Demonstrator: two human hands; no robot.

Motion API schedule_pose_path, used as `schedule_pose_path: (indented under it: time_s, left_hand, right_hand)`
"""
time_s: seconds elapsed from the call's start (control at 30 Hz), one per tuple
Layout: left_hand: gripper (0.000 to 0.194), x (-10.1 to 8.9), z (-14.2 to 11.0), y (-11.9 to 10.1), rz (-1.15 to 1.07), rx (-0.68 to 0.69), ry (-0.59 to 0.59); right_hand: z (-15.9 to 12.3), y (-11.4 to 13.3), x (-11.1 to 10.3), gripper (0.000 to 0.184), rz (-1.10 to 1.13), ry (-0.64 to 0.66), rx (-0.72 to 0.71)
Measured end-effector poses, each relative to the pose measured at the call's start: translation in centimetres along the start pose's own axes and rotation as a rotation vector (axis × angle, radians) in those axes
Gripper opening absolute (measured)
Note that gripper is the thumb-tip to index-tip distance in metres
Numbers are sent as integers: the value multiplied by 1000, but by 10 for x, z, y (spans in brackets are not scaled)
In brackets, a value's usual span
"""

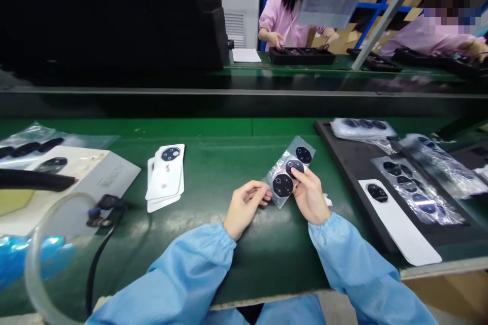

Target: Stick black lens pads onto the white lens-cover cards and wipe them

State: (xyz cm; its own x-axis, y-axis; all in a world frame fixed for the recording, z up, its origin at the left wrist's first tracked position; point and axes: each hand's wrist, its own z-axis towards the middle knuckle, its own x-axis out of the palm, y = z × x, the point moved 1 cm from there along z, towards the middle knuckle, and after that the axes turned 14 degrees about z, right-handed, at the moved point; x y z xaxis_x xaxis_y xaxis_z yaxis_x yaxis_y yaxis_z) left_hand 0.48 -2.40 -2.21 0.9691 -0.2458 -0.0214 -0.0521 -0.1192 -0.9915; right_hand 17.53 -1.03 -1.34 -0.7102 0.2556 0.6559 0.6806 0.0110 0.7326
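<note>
A clear plastic strip carrying round black camera lens covers is held above the green bench, tilted up to the right. My right hand grips it at its right side, thumb and finger closed by the middle cover. At its lower left edge, my left hand has its fingers pinched together on the film's edge. To the left lies a small stack of white phone back panels, the top one with a round black camera disc. A small white scrap shows behind my right wrist.
On the right, a black foam tray bears bagged lens covers and a long white panel. At left are a white box, a clear hose and a black cable. Two people in pink work across the bench.
</note>
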Motion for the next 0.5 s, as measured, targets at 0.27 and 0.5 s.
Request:
schedule_pose_path:
  time_s: [0.27,0.5]
  left_hand:
    - [30,4,-7,-8,-38,-40,123]
    - [31,7,-6,0,-3,-70,128]
  right_hand:
    - [-1,0,-2,30,29,-66,17]
    - [-1,0,-3,33,17,-69,-4]
